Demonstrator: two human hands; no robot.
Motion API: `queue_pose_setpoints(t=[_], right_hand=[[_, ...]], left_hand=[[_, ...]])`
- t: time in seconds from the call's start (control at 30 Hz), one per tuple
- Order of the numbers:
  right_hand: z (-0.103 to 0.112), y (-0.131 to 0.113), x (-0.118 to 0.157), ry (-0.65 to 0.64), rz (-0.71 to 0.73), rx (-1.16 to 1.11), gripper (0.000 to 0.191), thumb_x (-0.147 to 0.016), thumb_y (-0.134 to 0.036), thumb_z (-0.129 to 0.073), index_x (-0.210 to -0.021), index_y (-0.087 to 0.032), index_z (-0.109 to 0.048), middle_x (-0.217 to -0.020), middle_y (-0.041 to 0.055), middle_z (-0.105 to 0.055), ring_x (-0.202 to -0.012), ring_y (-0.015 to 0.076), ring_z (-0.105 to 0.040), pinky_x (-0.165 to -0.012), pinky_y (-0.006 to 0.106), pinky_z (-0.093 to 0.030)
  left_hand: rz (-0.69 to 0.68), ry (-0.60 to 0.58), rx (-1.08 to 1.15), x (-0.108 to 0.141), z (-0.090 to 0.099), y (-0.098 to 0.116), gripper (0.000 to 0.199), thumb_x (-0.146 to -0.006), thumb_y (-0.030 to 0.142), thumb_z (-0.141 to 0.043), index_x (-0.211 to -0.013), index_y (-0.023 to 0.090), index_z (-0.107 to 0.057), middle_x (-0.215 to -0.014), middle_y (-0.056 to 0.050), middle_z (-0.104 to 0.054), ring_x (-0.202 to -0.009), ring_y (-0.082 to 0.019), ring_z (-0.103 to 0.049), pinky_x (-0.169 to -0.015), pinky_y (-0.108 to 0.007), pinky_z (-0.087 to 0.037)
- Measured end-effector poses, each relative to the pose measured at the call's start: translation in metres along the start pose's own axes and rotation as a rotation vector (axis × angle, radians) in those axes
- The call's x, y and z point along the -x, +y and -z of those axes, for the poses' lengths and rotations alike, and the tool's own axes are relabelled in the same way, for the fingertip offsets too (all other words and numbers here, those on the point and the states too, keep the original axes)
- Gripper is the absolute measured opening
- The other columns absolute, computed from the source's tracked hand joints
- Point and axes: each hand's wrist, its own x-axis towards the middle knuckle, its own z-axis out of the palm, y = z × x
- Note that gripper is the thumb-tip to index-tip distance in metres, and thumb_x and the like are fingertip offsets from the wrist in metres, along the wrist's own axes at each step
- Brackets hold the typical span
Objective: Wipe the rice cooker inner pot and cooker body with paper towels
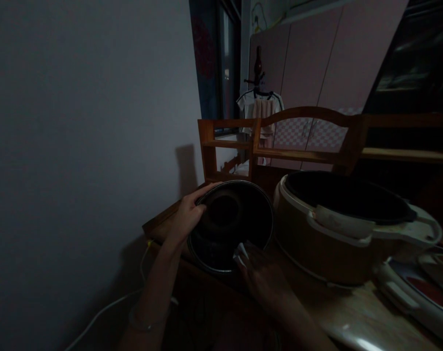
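Observation:
A dark round inner pot is tilted so that its open mouth faces me, at the middle of the head view. My left hand grips its left rim, with the thumb at the inside edge and the fingers along the top. At the lower right rim, my right hand is closed on a crumpled white tissue, which lies against or just inside the pot. The light is dim, so the right fingers are partly lost in shadow.
A large pale cooker with a black bowl stands to the right on the wooden table. Beside it lies what looks like its lid. A wooden shelf rises behind, a white wall is left, and a white cable hangs below.

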Motion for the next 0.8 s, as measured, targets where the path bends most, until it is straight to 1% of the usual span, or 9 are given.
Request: queue_pose_setpoints(t=[0.2,0.33,0.43,0.5,0.57,0.7,0.8], right_hand=[[-0.008,0.011,-0.001,-0.003,-0.012,0.078,0.039,-0.099,-0.018,-0.045,-0.134,-0.015,-0.06,-0.141,0.0137,-0.058,-0.132,0.0287,-0.052,-0.11,0.046,-0.045],[-0.007,0.016,-0.002,-0.028,-0.05,0.071,0.044,-0.095,-0.019,-0.051,-0.138,-0.014,-0.058,-0.143,0.0143,-0.056,-0.134,0.0297,-0.049,-0.112,0.046,-0.042],[-0.006,0.016,-0.003,-0.046,-0.075,0.05,0.046,-0.094,-0.021,-0.052,-0.139,-0.014,-0.057,-0.144,0.0139,-0.055,-0.137,0.0298,-0.047,-0.114,0.046,-0.04],[-0.007,0.015,-0.004,-0.048,-0.083,0.033,0.044,-0.097,-0.024,-0.05,-0.14,-0.015,-0.056,-0.145,0.0131,-0.054,-0.139,0.0298,-0.044,-0.115,0.045,-0.038],[-0.01,0.013,-0.004,-0.04,-0.106,0.011,0.044,-0.1,-0.032,-0.047,-0.14,-0.016,-0.056,-0.145,0.0127,-0.054,-0.141,0.0299,-0.042,-0.115,0.046,-0.038],[-0.015,0.009,-0.006,-0.01,-0.164,-0.044,0.051,-0.101,-0.048,-0.045,-0.14,-0.016,-0.056,-0.146,0.0137,-0.053,-0.141,0.03,-0.041,-0.116,0.046,-0.037],[-0.013,0.003,-0.01,-0.033,-0.157,-0.117,0.051,-0.102,-0.05,-0.041,-0.139,-0.019,-0.056,-0.147,0.012,-0.052,-0.141,0.029,-0.04,-0.115,0.044,-0.037]], left_hand=[[-0.005,-0.012,-0.043,-0.001,-0.005,0.003,0.074,-0.064,0.003,-0.044,-0.133,0.024,-0.064,-0.132,-0.001,-0.066,-0.123,-0.025,-0.061,-0.108,-0.044,-0.048],[-0.054,-0.014,-0.112,-0.003,-0.012,0.004,0.073,-0.064,0.002,-0.042,-0.128,0.026,-0.067,-0.133,0.001,-0.065,-0.131,-0.023,-0.055,-0.117,-0.044,-0.038],[-0.063,-0.036,-0.109,-0.004,-0.019,0.006,0.072,-0.065,0.002,-0.043,-0.128,0.027,-0.067,-0.132,0.001,-0.066,-0.134,-0.024,-0.053,-0.119,-0.048,-0.034],[-0.057,-0.056,-0.095,-0.004,-0.024,0.01,0.069,-0.068,0.003,-0.044,-0.128,0.027,-0.067,-0.133,0.001,-0.065,-0.134,-0.025,-0.052,-0.118,-0.052,-0.035],[-0.055,-0.087,-0.096,-0.004,-0.028,0.013,0.066,-0.07,0.005,-0.045,-0.128,0.027,-0.066,-0.137,0.0,-0.062,-0.134,-0.026,-0.052,-0.116,-0.052,-0.037],[-0.082,-0.144,-0.113,-0.006,-0.029,0.017,0.064,-0.073,0.006,-0.045,-0.131,0.025,-0.065,-0.139,-0.001,-0.061,-0.13,-0.024,-0.055,-0.115,-0.047,-0.04],[-0.095,-0.13,-0.136,-0.008,-0.027,0.015,0.067,-0.071,0.004,-0.043,-0.131,0.025,-0.064,-0.137,-0.001,-0.062,-0.131,-0.023,-0.055,-0.115,-0.045,-0.04]])
